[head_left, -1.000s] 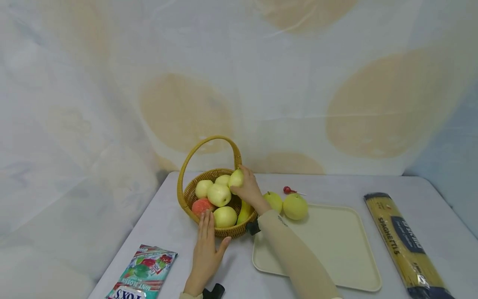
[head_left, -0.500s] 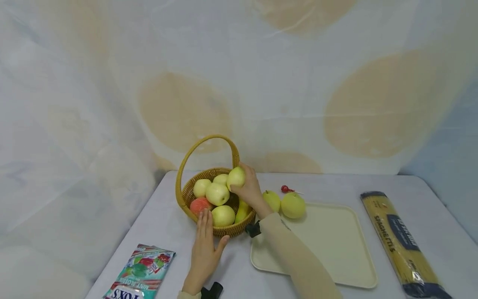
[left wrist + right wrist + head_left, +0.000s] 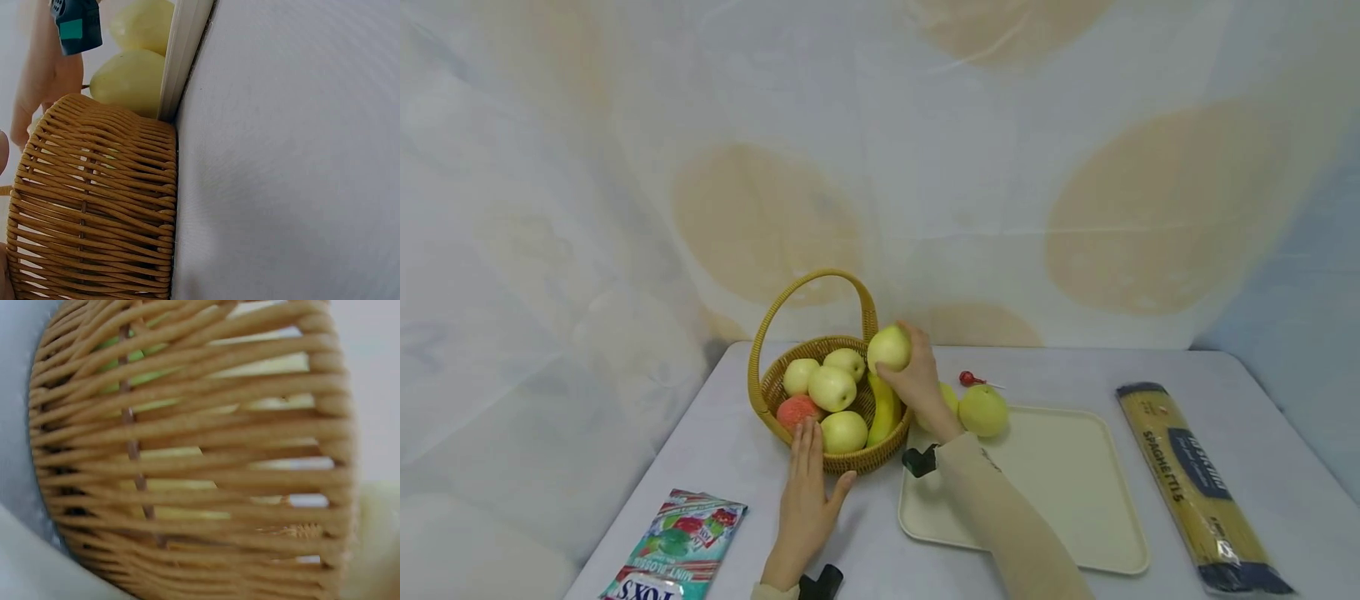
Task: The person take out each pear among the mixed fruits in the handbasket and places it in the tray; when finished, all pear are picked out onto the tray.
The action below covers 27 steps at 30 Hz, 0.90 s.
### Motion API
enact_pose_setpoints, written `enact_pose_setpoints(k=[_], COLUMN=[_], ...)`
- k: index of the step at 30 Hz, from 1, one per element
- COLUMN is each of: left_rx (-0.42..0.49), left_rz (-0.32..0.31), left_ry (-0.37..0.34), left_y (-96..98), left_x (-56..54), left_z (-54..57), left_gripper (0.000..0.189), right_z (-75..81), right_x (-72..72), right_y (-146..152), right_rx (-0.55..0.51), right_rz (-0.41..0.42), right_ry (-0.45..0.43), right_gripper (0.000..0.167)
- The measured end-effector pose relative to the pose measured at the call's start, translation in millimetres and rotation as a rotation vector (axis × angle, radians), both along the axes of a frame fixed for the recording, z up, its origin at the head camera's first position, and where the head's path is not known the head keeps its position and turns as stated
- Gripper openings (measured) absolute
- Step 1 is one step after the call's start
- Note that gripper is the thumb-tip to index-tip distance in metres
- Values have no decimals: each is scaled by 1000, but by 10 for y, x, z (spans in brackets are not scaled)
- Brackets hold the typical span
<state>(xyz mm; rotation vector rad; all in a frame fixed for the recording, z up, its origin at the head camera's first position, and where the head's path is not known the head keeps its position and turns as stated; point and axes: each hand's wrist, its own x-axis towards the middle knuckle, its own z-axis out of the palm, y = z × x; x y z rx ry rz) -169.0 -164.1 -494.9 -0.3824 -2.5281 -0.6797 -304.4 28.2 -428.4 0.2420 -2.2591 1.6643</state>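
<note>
Head view: Right hand (image 3: 921, 379), thumb and fingers curled round one pale apple (image 3: 889, 348); the apple sits at the left side of the grip, over the basket's right rim. Left hand (image 3: 807, 504), fingers straight, tips at the basket's near left rim. Wicker basket (image 3: 867, 460), toward the table's back left corner; contents: four further pale fruits (image 3: 832, 388), one red fruit (image 3: 797, 410), one banana (image 3: 883, 410) by the right rim. Cream tray (image 3: 1067, 483), right of basket; two yellow-green fruits (image 3: 984, 411) at its far left corner. Red lollipop (image 3: 972, 379), near the table's (image 3: 1075, 379) back edge. Spaghetti packet (image 3: 1198, 492), toward the right edge. Printed bag (image 3: 677, 542), near the left edge.

Left wrist view: Basket wall, tray rim beside; right hand partly visible beyond, its grip unclear.

Right wrist view: Basket wall, blurred; grip cannot be told.
</note>
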Motion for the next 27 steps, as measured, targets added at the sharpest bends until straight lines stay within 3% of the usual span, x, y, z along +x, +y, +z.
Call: enact_pose_setpoints(k=[8, 16, 27], left_rx=[-6, 5, 0], left_rz=[-5, -9, -4], left_ry=[33, 6, -18], left_y=[5, 18, 17], left_x=[-27, -40, -50], left_z=[-17, -26, -22], left_gripper=[86, 86, 88], right_z=[10, -9, -12], right_x=[34, 89, 208], right_y=[125, 419, 1007], right_rx=[7, -14, -108], right_rz=[-26, -93, -194], right_ry=[22, 124, 71], right_gripper=[79, 74, 74])
